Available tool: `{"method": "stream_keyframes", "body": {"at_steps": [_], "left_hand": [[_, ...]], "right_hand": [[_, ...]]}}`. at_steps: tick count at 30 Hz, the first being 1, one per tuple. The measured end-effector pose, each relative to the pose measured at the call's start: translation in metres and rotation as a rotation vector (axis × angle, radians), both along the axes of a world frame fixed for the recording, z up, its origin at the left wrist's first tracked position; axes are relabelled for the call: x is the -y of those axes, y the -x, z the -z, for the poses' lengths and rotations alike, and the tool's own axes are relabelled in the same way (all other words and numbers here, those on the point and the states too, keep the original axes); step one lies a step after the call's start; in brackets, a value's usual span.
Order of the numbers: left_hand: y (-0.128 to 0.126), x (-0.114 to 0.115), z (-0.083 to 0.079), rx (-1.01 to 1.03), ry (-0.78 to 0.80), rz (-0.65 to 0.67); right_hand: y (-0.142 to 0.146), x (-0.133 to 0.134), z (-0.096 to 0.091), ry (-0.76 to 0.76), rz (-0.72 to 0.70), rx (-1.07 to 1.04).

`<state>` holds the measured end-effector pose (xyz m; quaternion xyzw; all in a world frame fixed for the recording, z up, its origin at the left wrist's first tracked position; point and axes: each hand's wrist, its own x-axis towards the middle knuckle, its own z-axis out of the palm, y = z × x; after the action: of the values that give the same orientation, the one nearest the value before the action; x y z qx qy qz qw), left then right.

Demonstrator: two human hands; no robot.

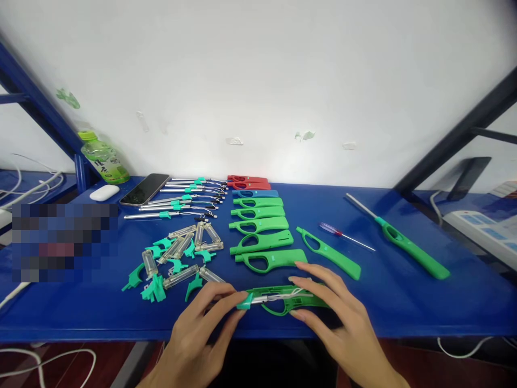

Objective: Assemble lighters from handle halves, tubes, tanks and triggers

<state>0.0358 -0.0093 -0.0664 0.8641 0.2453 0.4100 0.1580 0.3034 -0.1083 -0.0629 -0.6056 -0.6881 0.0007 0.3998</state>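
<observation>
L hand [202,330]: teal pc [245,302] (btwn fingertips)

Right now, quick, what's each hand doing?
Left hand: closed, holding the teal piece.
Right hand: curled around the green shell; can't tell if it's gripping.

Single head view; faces forward-down, hands [350,318] near.

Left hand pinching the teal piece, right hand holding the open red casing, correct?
Not quite: the head view shows the open casing is green. The left hand does pinch the teal piece, and the right hand holds the casing.
</observation>
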Motion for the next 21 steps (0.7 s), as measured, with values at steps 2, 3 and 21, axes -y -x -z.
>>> {"method": "stream_keyframes", "body": {"at_steps": [2,3,21], "left_hand": [[0.003,-0.003,0.000,-0.018,0.001,-0.018],[0.005,-0.005,0.000,-0.029,0.002,-0.028],[0.014,-0.003,-0.006,-0.072,0.037,0.058]], "right_hand": [[0.000,0.000,0.001,0.022,0.009,-0.004],[0.000,0.000,0.001,0.034,0.014,-0.008],[0.000,-0.001,-0.003,-0.065,-0.050,-0.126]]}}
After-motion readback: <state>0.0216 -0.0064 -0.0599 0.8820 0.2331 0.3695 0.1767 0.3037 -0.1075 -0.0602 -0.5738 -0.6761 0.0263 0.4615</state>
